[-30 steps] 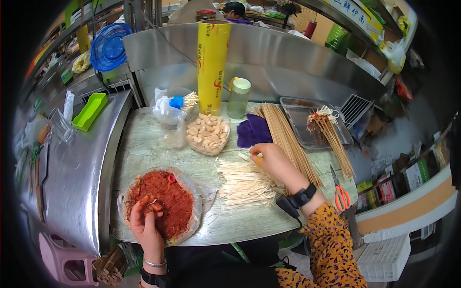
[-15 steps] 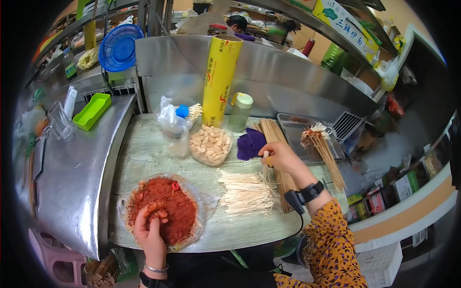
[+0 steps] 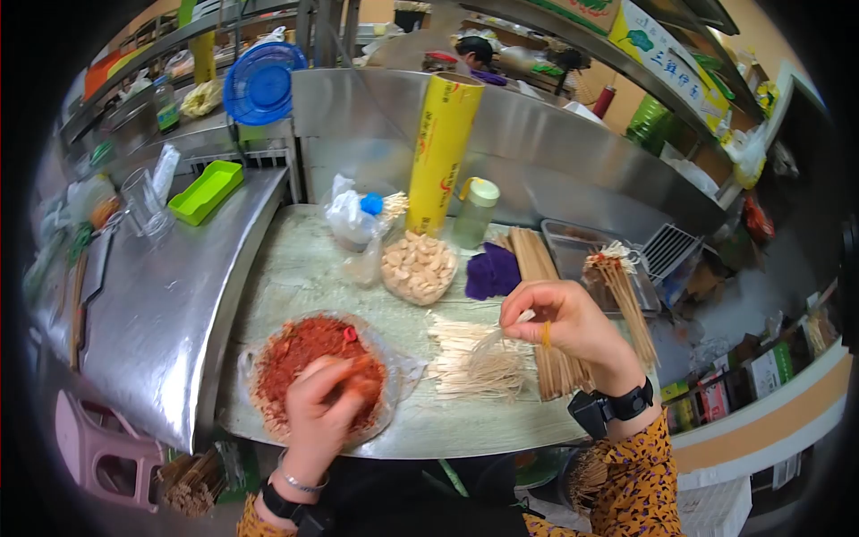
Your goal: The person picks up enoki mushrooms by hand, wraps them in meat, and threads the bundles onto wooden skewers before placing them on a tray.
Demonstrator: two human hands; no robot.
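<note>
My right hand (image 3: pixel 559 318) pinches a few pale enoki mushroom strands (image 3: pixel 490 347), blurred, their ends trailing down over the pile. Below it lies that pile of white enoki mushrooms (image 3: pixel 456 362). My left hand (image 3: pixel 327 394) is curled over a bowl lined with clear plastic, its fingertips coated red. The bowl holds red chili paste (image 3: pixel 309 345) with a bright red pepper piece near its edge. Whatever is between the left fingertips is blurred. Just beyond the right hand, a bundle of bamboo skewers (image 3: pixel 534 255) lies beside a folded purple cloth (image 3: pixel 492 271).
Behind stand a tub of peeled garlic cloves (image 3: pixel 418 268), a yellow film roll (image 3: pixel 440 152), a lidded bottle (image 3: pixel 476 213) and a plastic bag (image 3: pixel 349 215). At right, skewered enoki (image 3: pixel 617 277) rest on a metal tray (image 3: pixel 565 234). A steel counter (image 3: pixel 179 304) adjoins the table.
The view has shifted, so the scene sits further right. My right hand has turned and moved toward me with the enoki strands. My left hand has lifted slightly and moved right over the paste.
</note>
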